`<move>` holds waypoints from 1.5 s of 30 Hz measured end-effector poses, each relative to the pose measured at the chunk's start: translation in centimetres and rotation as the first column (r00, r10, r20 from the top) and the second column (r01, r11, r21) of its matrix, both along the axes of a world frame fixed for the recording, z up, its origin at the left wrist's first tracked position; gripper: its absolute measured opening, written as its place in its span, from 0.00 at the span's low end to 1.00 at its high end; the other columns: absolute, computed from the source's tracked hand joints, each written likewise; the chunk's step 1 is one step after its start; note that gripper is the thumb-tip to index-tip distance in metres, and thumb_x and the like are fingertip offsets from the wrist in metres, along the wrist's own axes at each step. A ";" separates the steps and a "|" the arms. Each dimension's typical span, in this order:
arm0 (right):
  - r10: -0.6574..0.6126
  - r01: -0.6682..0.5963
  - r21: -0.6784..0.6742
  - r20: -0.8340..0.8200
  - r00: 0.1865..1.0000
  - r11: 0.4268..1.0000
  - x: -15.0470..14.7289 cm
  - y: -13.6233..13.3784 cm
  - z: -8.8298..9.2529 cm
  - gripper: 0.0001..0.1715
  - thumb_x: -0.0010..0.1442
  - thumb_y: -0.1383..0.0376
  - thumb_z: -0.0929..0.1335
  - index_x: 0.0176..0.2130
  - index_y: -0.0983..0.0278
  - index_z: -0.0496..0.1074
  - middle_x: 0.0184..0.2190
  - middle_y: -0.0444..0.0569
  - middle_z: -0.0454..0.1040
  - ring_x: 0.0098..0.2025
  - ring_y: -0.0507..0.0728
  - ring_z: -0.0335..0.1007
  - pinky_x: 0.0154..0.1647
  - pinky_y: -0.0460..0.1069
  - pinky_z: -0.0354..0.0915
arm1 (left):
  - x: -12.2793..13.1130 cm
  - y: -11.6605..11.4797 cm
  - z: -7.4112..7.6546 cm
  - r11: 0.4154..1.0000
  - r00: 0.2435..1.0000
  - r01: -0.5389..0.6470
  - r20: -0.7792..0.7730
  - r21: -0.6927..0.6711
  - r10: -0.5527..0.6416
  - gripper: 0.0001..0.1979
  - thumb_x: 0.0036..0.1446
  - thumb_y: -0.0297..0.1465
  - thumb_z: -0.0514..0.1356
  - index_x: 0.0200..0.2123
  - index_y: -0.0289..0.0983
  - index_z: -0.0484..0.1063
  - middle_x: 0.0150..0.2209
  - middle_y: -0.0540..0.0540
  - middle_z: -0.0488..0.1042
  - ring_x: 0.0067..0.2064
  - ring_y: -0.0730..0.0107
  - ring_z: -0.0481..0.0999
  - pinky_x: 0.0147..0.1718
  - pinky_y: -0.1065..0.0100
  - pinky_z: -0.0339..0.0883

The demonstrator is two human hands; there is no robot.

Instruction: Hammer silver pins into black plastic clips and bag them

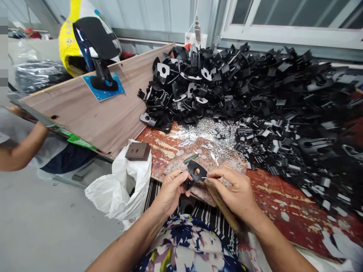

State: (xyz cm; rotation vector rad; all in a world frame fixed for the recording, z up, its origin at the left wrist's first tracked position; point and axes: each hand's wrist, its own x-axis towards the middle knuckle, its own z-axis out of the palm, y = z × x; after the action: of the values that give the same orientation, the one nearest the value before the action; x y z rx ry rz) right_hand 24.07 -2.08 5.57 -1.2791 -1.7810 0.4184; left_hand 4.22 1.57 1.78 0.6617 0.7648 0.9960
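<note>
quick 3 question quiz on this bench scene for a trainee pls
1. The left hand holds: A) a flat black plastic piece with a round hole B) a red screwdriver C) nothing
2. True or false: the right hand pinches a thin silver metal pin.
3. Fill in: the big pile of plastic clips behind the loose silver pins is coloured ____.
Key: 1 A; 2 true; 3 black.
</note>
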 end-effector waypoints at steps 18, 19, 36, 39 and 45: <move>0.110 -0.134 0.096 0.220 0.969 0.986 -2.6 0.4 0.2 0.16 0.70 0.68 0.64 0.48 0.56 0.78 0.33 0.47 0.73 0.35 0.55 0.69 0.35 0.51 0.68 | 0.2 -0.5 -0.9 0.988 0.993 0.014 0.121 -0.152 0.005 0.17 0.48 0.40 0.75 0.30 0.32 0.79 0.26 0.49 0.74 0.23 0.76 0.71 0.17 0.75 0.72; 0.111 -0.133 0.086 0.226 0.968 0.987 -2.7 0.5 0.2 0.15 0.70 0.68 0.64 0.48 0.57 0.78 0.32 0.47 0.73 0.35 0.55 0.69 0.35 0.51 0.68 | 0.2 -0.5 -1.0 0.988 0.992 0.009 0.122 -0.156 0.010 0.17 0.48 0.40 0.75 0.31 0.32 0.79 0.26 0.49 0.74 0.23 0.76 0.71 0.17 0.75 0.73; -0.026 -0.178 0.255 0.636 0.772 0.950 -5.2 0.0 0.1 0.18 0.69 0.73 0.61 0.30 0.63 0.73 0.26 0.49 0.68 0.30 0.57 0.60 0.34 0.54 0.59 | 1.4 -1.3 -1.1 0.983 0.988 -0.128 0.067 -0.134 0.138 0.17 0.48 0.39 0.74 0.25 0.34 0.72 0.24 0.53 0.70 0.25 0.78 0.68 0.22 0.77 0.68; -0.075 -0.224 0.333 0.691 0.719 0.916 -6.0 0.0 0.2 0.17 0.68 0.75 0.61 0.32 0.64 0.73 0.25 0.48 0.66 0.29 0.56 0.58 0.33 0.54 0.57 | 1.7 -1.5 -0.8 0.976 0.981 -0.179 0.058 -0.124 0.188 0.19 0.49 0.38 0.74 0.24 0.35 0.69 0.23 0.55 0.68 0.25 0.80 0.66 0.24 0.80 0.65; 0.075 -0.178 0.173 0.478 0.875 0.969 -5.3 -0.2 0.0 0.17 0.72 0.69 0.60 0.33 0.63 0.71 0.28 0.46 0.66 0.32 0.55 0.60 0.37 0.52 0.59 | -0.1 -2.8 -0.6 0.995 0.996 -0.092 -0.014 0.031 0.093 0.16 0.51 0.37 0.72 0.34 0.37 0.68 0.31 0.53 0.70 0.28 0.76 0.68 0.25 0.75 0.68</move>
State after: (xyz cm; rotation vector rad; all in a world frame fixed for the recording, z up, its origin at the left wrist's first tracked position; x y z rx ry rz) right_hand 18.76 -2.32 5.54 -1.1774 -2.2568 -0.0248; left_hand 4.08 -1.19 1.19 0.6658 0.8014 1.0900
